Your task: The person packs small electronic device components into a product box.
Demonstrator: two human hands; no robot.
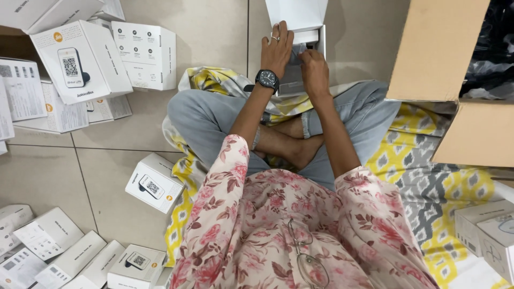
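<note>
Head view: both hands in the open white box (300,32) on the floor, ahead of the crossed legs.
Left hand (277,49) lies flat, fingers spread, on its inner flap; right hand (313,68) is curled round the insert. The raised lid could probably flop shut on them. About a dozen similar boxes (80,59) lie around, plus one cardboard carton (444,48).

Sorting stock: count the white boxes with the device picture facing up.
3: large box top left, small box beside the left knee, third box at the bottom edge. Piles may hide others.
</note>
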